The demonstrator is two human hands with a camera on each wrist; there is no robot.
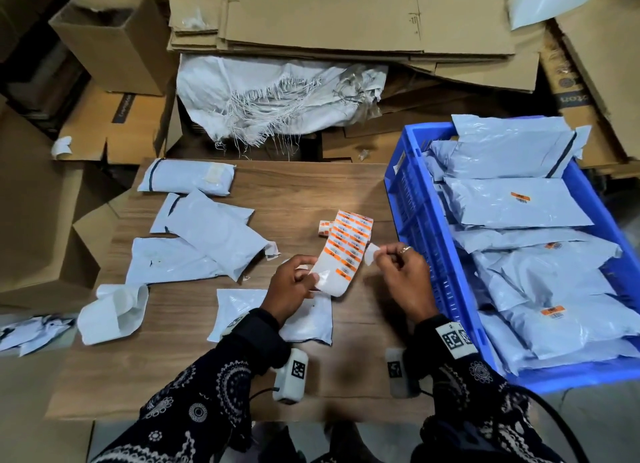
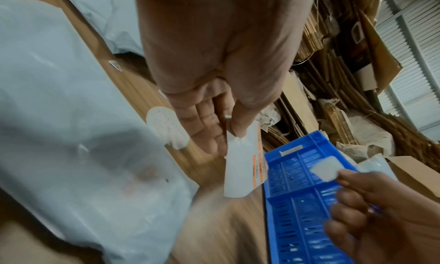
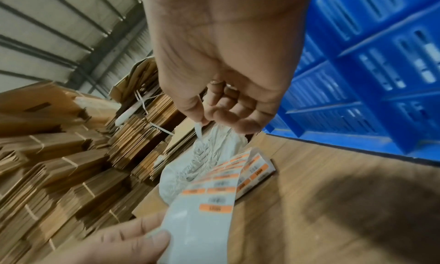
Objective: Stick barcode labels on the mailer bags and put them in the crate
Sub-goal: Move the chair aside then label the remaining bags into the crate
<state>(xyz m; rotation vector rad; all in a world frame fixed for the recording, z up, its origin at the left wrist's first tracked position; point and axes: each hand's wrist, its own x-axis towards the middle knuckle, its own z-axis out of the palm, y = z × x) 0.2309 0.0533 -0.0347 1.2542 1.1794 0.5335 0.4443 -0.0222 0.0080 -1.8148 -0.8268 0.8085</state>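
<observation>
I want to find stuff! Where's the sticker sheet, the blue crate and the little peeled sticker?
sticker sheet (image 1: 349, 243): head view, printed middle.
blue crate (image 1: 419, 227): head view, left wall.
peeled sticker (image 1: 371, 253): head view, its blank face.

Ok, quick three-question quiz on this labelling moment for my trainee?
1. True or false: the left hand holds the orange-and-white barcode label strip.
2. What does the right hand pinch? A) a small white peeled label B) a grey plastic mailer bag C) nothing
3. On which side of the brown wooden table is the blue plastic crate?

Key: 1 true; 2 A; 3 the person's right.
</observation>
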